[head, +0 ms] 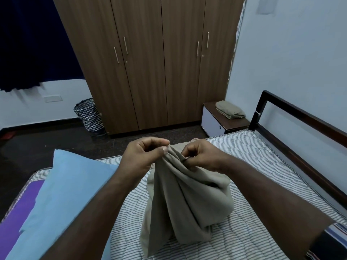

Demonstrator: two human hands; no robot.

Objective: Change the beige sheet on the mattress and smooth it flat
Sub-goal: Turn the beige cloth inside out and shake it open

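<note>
Both hands pinch the top of a bunched beige sheet (pixel 184 196), the left hand (pixel 144 154) at its left folds, the right hand (pixel 202 154) just beside it, lifting the cloth into a peak while its lower part rests on the bare striped mattress (pixel 262 166). A blue pillow (pixel 62 194) lies near left. Another folded beige cloth (pixel 230 109) sits on the far nightstand (pixel 216 122).

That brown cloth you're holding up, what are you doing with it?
A person is changing the bed. Both hands, left hand and right hand, pinch the top of a bunched beige sheet, lifting it above the bare striped mattress. It is not spread out yet. A blue pillow lies on the left, and another folded beige sheet sits on the bedside cabinet.
</note>
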